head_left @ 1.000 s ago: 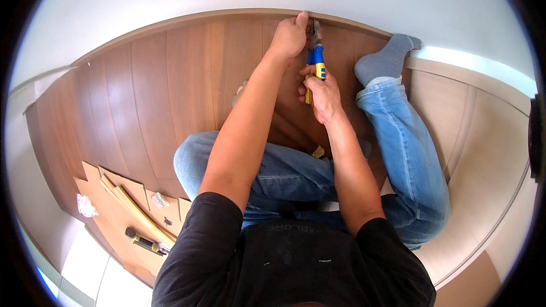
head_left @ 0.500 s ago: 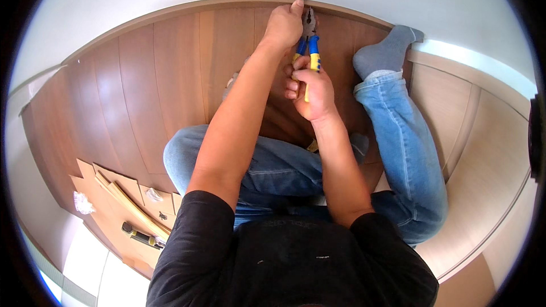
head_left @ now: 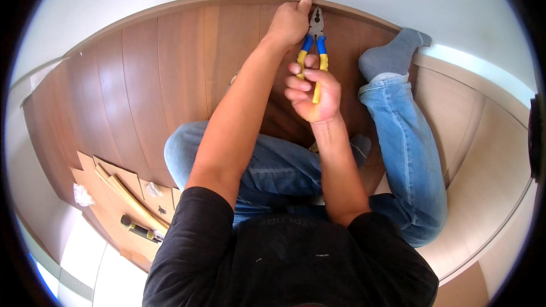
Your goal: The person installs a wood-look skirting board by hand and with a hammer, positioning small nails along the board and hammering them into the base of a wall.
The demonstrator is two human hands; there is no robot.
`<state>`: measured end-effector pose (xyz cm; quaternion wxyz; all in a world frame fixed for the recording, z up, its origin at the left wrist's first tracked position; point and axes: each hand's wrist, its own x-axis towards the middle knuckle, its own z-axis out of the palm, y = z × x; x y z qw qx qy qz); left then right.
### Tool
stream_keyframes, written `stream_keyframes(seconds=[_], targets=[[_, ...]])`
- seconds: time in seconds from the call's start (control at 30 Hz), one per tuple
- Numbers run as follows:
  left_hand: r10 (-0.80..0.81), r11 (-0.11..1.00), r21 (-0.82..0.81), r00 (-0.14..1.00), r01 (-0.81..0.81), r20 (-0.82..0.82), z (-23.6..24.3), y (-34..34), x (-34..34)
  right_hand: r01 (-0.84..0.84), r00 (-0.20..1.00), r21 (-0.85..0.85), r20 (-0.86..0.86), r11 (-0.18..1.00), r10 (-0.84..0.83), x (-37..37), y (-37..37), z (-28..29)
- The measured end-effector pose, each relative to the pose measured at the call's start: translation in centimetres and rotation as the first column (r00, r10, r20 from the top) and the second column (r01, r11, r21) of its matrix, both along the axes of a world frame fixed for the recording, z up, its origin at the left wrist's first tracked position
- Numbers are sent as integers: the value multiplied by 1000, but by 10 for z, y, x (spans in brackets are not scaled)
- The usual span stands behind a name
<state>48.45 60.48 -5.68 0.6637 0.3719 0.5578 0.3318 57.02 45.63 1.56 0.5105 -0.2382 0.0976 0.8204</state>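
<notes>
Pliers [head_left: 317, 23] with blue and yellow handles are in my right hand [head_left: 313, 94], palm turned up and fingers curled around the grips. Their metal head reaches the wooden trim [head_left: 182, 3] along the foot of the white wall. Just left of the jaws, my left hand [head_left: 287, 23] has its thumb raised at the trim and its fingers curled underneath; what they grip is hidden. The brown plank floor [head_left: 136, 85] lies beneath both hands.
My socked foot [head_left: 387, 57] rests at the wall on the right, beside a beige panel [head_left: 466, 136]; my bent knee [head_left: 187, 145] is at lower left. Cardboard [head_left: 96, 219] holds wooden strips [head_left: 131, 199], a black-and-yellow tool [head_left: 139, 230] and small plastic bags [head_left: 83, 194].
The pliers have turned to show their flat side, with the handles spread wider, and my right palm has rolled upward. My left hand stays at the trim. The whole view has shifted slightly.
</notes>
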Motion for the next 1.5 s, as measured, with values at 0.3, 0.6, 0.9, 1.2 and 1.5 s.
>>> stream_keyframes(seconds=[0.3, 0.6, 0.9, 1.2, 1.5], targets=[[13, 1000, 16, 998, -14, 65, 7, -1, 0, -31, 796, -106, 598, 994, 89, -6, -2, -5], [2, 997, 70, 983, 11, -184, 22, -3, 1, -69, 729, -34, 680, 997, 74, 1, 6, -12], [-43, 995, -81, 979, 60, 199, 43, 0, -8, -319, -780, -370, 626, 873, -20, 32, -31, 18], [-142, 930, 233, 862, 285, -486, 61, -3, -20, -268, -894, -461, 445, 846, -41, 73, -85, 8], [13, 967, 195, 736, 162, -676, 73, -11, -105, -537, -804, -363, 494, 762, -331, 15, -99, 48]])
